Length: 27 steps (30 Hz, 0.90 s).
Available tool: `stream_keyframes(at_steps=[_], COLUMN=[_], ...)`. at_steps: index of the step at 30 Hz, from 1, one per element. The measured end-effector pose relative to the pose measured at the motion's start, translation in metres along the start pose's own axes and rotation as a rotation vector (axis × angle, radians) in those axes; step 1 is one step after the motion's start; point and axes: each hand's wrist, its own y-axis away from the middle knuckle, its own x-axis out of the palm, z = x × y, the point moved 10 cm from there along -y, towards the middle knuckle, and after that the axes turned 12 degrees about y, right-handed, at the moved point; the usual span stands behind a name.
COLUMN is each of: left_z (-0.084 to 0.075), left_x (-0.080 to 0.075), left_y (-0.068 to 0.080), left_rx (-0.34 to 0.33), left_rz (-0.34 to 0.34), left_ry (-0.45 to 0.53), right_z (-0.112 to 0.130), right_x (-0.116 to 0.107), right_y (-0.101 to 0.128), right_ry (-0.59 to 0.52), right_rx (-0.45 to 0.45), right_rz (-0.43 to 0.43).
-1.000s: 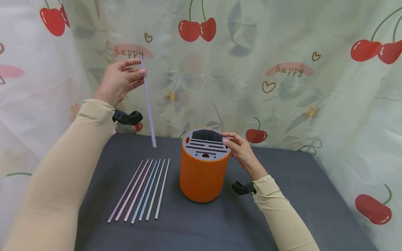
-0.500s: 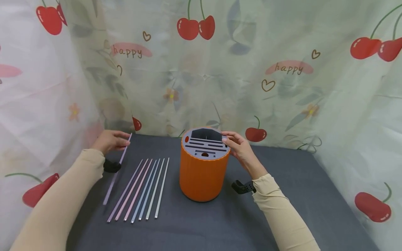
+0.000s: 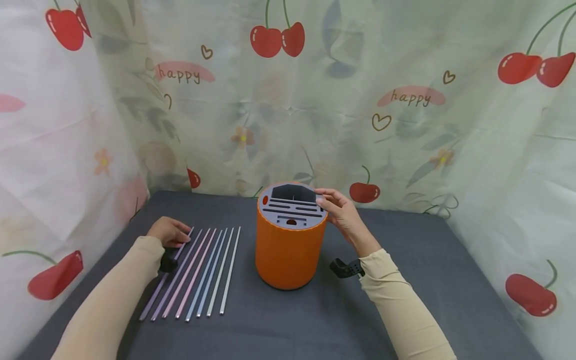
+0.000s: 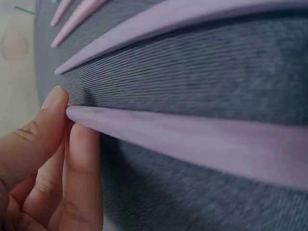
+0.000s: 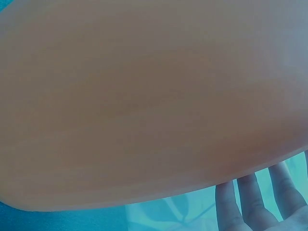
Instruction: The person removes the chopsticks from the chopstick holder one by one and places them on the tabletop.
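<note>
In the head view my left hand (image 3: 168, 232) is low over the table's left side, pinching the thin end of a purple chopstick (image 4: 159, 132) between thumb and fingers. That chopstick lies along the left end of a row of pastel chopsticks: another purple one (image 3: 173, 280), then pink (image 3: 186, 275), blue (image 3: 209, 280) and whitish ones (image 3: 231, 270). My right hand (image 3: 344, 215) rests on the upper right rim of an orange cylindrical knife holder (image 3: 288, 257), thumb near the slotted grey top (image 3: 292, 205). In the right wrist view its fingers (image 5: 250, 199) lie extended against the holder's side.
A dark grey cloth (image 3: 405, 300) covers the table. Behind and at both sides hangs a pale curtain (image 3: 292, 125) printed with cherries. The holder stands upright to the right of the chopstick row.
My left hand has come down from high in front of the curtain, bringing the purple chopstick from hanging nearly upright to the left end of the row. The right hand stays on the holder.
</note>
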Motion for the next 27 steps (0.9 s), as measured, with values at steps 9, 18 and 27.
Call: stream_keyframes(at_steps=[9, 18, 27], left_z=[0.0116, 0.0098, 0.0086], left_x=[-0.0005, 0.001, 0.0], left_y=[-0.0061, -0.0056, -0.0071], left_rx=[0.002, -0.008, -0.03], left_rz=[-0.047, -0.073, -0.089], left_ry=[-0.034, -0.063, -0.079], right_z=[-0.0009, -0.0005, 0.0005], right_x=[0.0019, 0.0003, -0.0002], right_y=[-0.0009, -0.0007, 0.0], right_ry=[0.005, 0.012, 0.002], right_rx=[0.0, -0.003, 0.002], right_rz=[0.006, -0.004, -0.004])
